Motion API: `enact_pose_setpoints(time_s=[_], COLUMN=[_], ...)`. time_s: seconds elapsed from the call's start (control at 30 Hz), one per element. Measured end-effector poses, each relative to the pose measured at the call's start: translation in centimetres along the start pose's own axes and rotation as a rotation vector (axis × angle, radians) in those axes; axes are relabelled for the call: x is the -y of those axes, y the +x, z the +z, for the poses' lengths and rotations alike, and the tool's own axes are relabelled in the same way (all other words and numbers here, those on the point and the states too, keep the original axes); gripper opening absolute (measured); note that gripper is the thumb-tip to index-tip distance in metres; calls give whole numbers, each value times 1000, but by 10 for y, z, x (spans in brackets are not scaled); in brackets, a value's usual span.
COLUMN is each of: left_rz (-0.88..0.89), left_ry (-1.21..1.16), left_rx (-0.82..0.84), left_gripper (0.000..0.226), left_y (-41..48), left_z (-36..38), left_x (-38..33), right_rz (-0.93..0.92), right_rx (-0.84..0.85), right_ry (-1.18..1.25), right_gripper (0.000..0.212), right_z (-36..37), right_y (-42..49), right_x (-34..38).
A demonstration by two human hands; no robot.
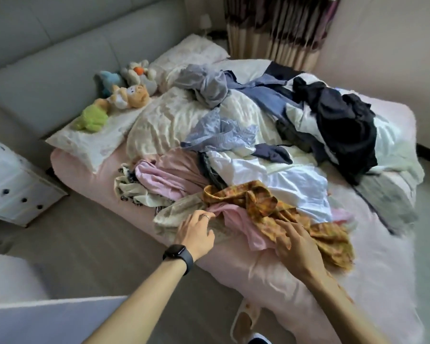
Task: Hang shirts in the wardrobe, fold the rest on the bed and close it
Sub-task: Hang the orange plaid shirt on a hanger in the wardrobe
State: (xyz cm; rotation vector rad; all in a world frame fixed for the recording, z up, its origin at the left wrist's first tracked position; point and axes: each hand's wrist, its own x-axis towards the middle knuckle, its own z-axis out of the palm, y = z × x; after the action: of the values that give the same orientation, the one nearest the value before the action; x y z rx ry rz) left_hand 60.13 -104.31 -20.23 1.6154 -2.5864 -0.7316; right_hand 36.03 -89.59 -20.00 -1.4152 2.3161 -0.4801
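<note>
A heap of crumpled clothes covers the bed [271,276], which has a pink sheet. Nearest me lie an orange patterned shirt [263,202], a pink garment [238,219] and a beige garment [176,212]. My left hand [196,230], with a ring and a black watch on the wrist, lies on the beige garment, its fingertips where the pink garment bunches. My right hand [296,242] rests with spread fingers on the orange shirt and the pink garment. Further back are a white garment [291,180], a light blue one [221,132] and dark clothes [340,120].
Plush toys [119,95] sit on a pillow [94,142] by the grey padded headboard [47,58]. A white drawer unit [15,187] stands at the left, a curtain [278,28] beyond the bed. A slipper [243,321] lies on the wooden floor below me.
</note>
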Motion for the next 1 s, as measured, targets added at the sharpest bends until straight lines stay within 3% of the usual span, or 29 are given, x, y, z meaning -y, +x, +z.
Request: enact_pose_setpoints(time_s=[0.17, 0.57, 0.63, 0.7, 0.77, 0.9, 1.0], left_rz=[-17, -79, -87, -82, -72, -50, 109], left_ry=[121, 468, 505, 527, 453, 45, -13], left_rx=[26, 198, 190, 157, 116, 10, -6], left_gripper=[48, 67, 58, 37, 29, 15, 17], left_y=[76, 200, 214, 225, 233, 245, 253], left_z=[5, 90, 99, 98, 82, 12, -51], left_x=[-1, 57, 64, 69, 75, 62, 26], right_rz=[13, 174, 244, 252, 279, 330, 289], right_rx=[-8, 172, 182, 133, 46, -189, -376], right_ry=[8, -122, -98, -86, -37, 59, 92], right_gripper=[44, 80, 71, 41, 24, 10, 12], right_z=[2, 98, 110, 109, 95, 27, -41], right_y=[79, 200, 207, 212, 215, 226, 246], right_x=[-20, -51, -52, -50, -43, -9, 29])
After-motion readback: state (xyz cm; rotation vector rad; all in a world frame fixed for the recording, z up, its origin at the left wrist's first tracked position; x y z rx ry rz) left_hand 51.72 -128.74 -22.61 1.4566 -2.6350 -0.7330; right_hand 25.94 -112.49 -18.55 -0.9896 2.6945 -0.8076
